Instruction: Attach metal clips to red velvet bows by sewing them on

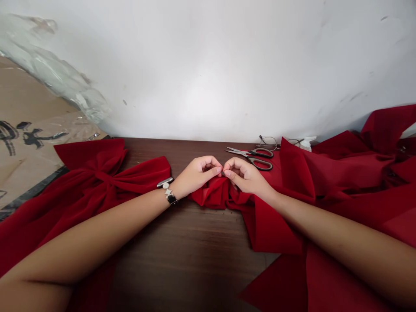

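Observation:
Over a gathered bunch of red velvety fabric (pixel 212 195), my left hand (pixel 202 173) and my right hand (pixel 243 174) meet almost fingertip to fingertip. Each is closed in a pinch, thumb against forefinger. A tiny dark bit shows between the fingertips, too small to name. Right below the fingers lie folds of the fabric, partly hidden by both hands. From there the cloth spreads to the right, under my right forearm. A pair of scissors (pixel 251 157) with grey and black handles rests just behind my right hand, blades partly apart.
A large red bow (pixel 105 175) lies at the left, partly behind my left arm. Eyeglasses (pixel 269 141) sit near the wall (pixel 201 78). More red fabric (pixel 344 173) piles up on the right of the brown table (pixel 182 260). A cardboard box (pixel 29 99) with plastic stands left.

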A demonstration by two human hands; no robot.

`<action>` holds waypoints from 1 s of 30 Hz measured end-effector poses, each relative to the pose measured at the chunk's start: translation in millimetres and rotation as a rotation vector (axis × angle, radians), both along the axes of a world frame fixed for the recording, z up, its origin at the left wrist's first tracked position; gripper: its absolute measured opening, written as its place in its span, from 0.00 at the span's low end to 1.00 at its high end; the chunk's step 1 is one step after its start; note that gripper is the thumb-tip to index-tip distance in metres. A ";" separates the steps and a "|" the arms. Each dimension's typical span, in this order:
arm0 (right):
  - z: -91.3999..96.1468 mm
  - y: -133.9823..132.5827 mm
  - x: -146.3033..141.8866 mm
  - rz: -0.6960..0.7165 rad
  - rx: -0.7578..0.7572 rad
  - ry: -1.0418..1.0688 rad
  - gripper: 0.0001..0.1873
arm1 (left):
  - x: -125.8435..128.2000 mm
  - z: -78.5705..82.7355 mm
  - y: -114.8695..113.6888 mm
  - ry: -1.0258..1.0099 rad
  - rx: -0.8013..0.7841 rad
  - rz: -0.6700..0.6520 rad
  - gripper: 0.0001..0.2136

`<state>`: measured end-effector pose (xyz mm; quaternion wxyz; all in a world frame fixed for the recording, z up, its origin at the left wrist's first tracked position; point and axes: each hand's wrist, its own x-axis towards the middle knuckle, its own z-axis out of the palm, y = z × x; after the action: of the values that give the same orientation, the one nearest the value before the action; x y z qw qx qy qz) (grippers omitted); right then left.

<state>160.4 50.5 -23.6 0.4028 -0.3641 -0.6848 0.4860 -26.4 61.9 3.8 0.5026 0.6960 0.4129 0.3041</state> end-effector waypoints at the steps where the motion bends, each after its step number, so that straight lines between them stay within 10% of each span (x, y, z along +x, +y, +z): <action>1: 0.2 -0.1 -0.3 -0.006 -0.028 0.017 0.19 | 0.3 -0.1 -0.7 0.012 0.029 0.004 0.11; 30: 0.2 3.2 0.6 -0.066 -0.170 0.257 0.22 | -0.3 -0.2 -0.7 0.012 -0.006 0.027 0.13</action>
<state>161.1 53.7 -23.4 0.4706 -0.3538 -0.5718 0.5713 -26.7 61.2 3.6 0.4982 0.6907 0.4261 0.3052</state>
